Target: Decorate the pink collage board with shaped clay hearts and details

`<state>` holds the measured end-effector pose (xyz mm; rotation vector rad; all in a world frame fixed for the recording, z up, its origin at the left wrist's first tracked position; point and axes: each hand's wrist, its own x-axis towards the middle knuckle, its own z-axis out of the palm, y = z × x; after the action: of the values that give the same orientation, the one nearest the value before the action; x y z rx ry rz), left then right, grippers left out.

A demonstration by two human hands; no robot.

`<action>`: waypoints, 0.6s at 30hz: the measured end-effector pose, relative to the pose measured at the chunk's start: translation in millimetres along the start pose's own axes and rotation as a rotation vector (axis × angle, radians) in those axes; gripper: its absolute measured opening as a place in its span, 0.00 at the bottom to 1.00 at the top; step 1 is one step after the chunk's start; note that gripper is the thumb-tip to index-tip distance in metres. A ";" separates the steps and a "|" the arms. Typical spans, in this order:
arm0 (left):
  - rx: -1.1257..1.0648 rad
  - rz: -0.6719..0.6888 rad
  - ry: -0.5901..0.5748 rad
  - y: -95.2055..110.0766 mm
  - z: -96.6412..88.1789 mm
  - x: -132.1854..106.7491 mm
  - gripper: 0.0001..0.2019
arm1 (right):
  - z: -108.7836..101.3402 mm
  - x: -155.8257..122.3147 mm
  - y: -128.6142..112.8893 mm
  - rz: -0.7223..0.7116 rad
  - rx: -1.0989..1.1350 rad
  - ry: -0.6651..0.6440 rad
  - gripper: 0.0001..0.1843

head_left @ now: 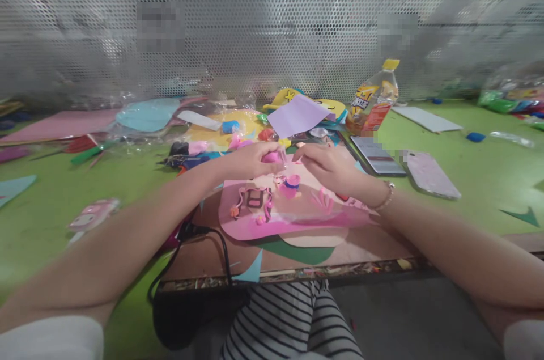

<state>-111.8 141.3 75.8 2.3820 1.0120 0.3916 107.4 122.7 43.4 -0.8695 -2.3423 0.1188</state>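
Your left grip (255, 159) holds a pink piece (272, 156), right grip (326, 167) unclear; apparently partway: card (240, 232) bears bits (291, 186), held piece not yet placed

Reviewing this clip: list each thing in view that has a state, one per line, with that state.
Left hand: fingers closed around a pink lump
Right hand: fingers bent near the lump, contact unclear
Pink sheet: flat, small shaped pieces on it
Bottle: capped
Dark phone: face up, screen lit
Pink phone case: lying flat, contents unclear
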 end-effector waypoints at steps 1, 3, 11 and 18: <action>0.001 -0.013 0.011 0.9 -0.7 0.0 0.13 | 0.0 0.5 3.0 0.064 0.024 0.004 0.12; 0.022 -0.056 0.025 -0.2 -3.4 1.5 0.12 | -0.1 1.5 11.2 0.213 0.083 -0.012 0.13; 0.393 -0.431 0.046 -64.5 -37.8 8.6 0.12 | -1.9 5.3 43.9 0.474 0.154 -0.209 0.09; 0.510 -0.587 -0.129 -106.3 -53.5 7.2 0.15 | -10.0 4.3 46.3 0.406 -0.097 -0.342 0.17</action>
<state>-192.7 227.6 60.5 2.3199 1.8364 -0.2643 136.6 160.2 40.3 -1.4650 -2.4598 0.3480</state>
